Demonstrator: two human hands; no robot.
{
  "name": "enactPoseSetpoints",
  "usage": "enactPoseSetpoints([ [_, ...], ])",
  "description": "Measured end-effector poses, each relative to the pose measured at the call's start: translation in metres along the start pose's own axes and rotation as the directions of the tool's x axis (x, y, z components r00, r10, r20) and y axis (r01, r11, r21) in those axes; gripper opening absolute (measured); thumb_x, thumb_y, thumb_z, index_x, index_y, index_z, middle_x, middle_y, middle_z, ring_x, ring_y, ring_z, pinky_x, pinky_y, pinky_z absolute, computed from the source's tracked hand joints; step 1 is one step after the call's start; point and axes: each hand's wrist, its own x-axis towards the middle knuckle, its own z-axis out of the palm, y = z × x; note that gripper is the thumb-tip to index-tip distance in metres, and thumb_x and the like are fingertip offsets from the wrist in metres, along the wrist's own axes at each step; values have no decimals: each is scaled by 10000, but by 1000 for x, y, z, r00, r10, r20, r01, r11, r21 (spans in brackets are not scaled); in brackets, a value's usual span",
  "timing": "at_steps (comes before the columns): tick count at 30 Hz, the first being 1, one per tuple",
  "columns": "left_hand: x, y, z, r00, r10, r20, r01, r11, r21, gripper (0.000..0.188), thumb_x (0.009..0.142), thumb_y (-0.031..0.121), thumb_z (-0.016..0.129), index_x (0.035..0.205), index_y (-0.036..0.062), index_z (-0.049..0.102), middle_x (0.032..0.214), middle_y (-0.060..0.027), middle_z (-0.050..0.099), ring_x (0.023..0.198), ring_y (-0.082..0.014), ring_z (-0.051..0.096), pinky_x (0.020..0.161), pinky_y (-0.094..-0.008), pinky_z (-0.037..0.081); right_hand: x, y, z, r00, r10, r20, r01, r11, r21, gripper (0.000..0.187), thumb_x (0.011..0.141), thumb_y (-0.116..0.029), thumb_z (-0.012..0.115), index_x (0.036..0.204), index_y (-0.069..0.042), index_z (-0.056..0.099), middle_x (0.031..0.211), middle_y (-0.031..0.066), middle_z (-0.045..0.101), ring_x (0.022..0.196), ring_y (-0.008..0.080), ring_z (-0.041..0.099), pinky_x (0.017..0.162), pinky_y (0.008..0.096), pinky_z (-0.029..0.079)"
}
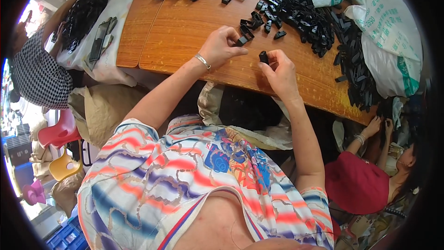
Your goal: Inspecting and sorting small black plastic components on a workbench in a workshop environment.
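Observation:
Over the near part of a brown wooden table (178,41), my left hand (221,47) is closed in a pinch on a small black plastic part (241,41). A few similar loose parts (252,21) lie just beyond its fingertips. To its right, my right hand (282,75) grips another small black plastic part (263,57), upright between thumb and fingers near the table's front edge. The two held parts are apart. A metal bracelet (202,62) circles my left wrist.
Heaps of black parts (300,18) cover the far and right side of the table. White sacks (393,32) stand at the right. An open sack (210,104) with dark contents sits below the front edge. Co-workers sit at left (39,71) and right (360,180).

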Motion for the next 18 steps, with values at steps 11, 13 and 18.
enactPoseSetpoints([
  [11, -4, -3, 28, 915, -237, 326, 398, 658, -639, 238, 849, 95, 751, 1021, 20, 607, 917, -40, 659, 759, -90, 633, 688, -224, 548, 3, -4, 3, 989, -141, -54, 140, 990, -16, 223, 776, -34, 742, 970, 11, 640, 858, 141, 679, 727, 233, 668, 666, 331, 529],
  [13, -3, -6, 30, 926, -227, 303, 361, 773, -523, 252, 847, 68, 745, 1042, 16, 595, 913, -44, 661, 756, -90, 636, 695, -225, 554, 3, -1, 3, 989, -143, -43, 142, 989, -33, 228, 768, -30, 746, 968, 12, 646, 865, 143, 676, 735, 233, 667, 669, 332, 528],
  [18, -4, -1, 33, 970, -160, 183, 240, 754, -612, 360, 804, -5, 755, 1094, 17, 543, 901, -31, 651, 795, -89, 636, 701, -242, 557, 4, 1, 6, 983, -180, -46, 179, 984, -27, 274, 756, -18, 747, 1011, 20, 654, 901, 167, 666, 761, 280, 662, 687, 348, 530],
])
